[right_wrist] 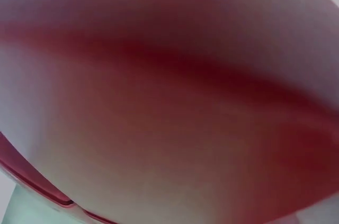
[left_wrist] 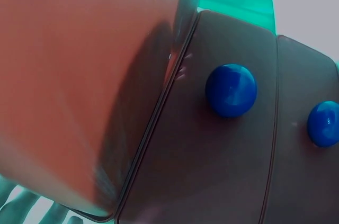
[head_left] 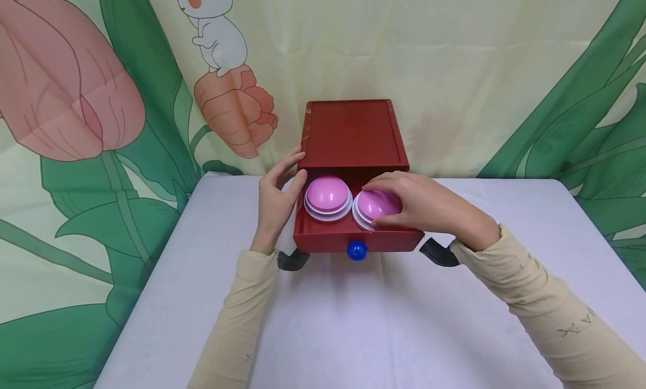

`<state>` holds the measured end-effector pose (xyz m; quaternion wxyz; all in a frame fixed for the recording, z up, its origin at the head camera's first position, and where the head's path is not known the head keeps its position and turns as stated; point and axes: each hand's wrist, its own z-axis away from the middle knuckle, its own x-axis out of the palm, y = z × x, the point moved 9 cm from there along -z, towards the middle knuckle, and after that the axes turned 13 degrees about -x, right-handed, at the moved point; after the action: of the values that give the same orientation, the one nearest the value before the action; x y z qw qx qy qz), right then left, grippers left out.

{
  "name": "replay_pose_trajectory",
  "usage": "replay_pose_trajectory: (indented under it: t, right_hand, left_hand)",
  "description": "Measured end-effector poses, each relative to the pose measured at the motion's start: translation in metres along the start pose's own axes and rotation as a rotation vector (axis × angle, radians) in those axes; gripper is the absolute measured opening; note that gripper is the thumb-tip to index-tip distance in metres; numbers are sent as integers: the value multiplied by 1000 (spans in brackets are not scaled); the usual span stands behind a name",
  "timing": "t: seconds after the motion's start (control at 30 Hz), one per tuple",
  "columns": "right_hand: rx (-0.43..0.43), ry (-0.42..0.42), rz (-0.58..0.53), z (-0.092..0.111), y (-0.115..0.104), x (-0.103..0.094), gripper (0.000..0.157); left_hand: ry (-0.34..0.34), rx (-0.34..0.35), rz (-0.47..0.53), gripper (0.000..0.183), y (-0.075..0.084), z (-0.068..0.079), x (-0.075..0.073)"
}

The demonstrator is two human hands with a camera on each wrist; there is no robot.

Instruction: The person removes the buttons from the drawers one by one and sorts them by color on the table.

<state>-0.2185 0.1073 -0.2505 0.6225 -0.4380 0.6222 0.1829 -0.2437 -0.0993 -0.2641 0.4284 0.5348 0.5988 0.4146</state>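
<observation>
Right hand [head_left: 429,203] pinches the pink dome [head_left: 377,204] right of center, so keep it level; left hand [head_left: 276,201], fingers loose, should just steady the red box [head_left: 352,132].

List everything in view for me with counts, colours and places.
Table: one, white, under the cabinet
Cabinet: one, red, on the table
Drawer: one standing open, red, cabinet's front
Domes: two, pink with white rims, side by side in the drawer
Panels: two, dark brown, left wrist view; may include the drawer's front
Knobs: at least two, blue, on drawer and panels
Cloth: one, pale, printed, behind the table
Wrist pieces: two, black, one by each wrist
Sleeves: two, beige, on both arms
Left hand: one, bare, at the cabinet's left side
Right hand: one, bare, grip on the right dome
</observation>
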Motion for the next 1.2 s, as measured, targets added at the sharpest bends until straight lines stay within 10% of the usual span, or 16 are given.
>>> replay_pose_trajectory:
  t: [1.2]
  right_hand:
    - [-182, 297, -66, 11, -4, -16, 52]
  left_hand:
    - [11, -2, 22, 35, -3, 0, 0]
